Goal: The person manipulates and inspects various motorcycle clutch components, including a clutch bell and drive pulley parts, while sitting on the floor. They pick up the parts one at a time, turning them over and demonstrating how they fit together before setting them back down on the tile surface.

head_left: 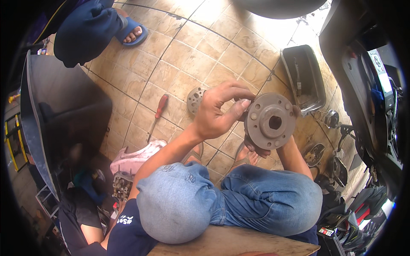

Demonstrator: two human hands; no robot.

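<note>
A round grey metal hub plate [259, 132], with a raised center, a flat-sided hole and several rivets and small holes, is held up in front of my knees. My right hand [258, 150] grips it from behind and below; most of that palm is hidden by the plate. The thumb and curled fingers of my left hand [222, 109] close at the plate's upper left rim. Just left of that hand, a second round metal disc with holes [195, 100] lies on the tiles, partly covered by the hand.
A red-handled screwdriver [160, 107] lies on the tiled floor. A black tray [304, 102] with a thin tool inside stands at the right, near loose metal parts [315, 154]. At left are a dark panel [64, 94], pink bodywork [136, 157] and an engine part [121, 185]. Another person's sandalled foot [133, 36] is upper left.
</note>
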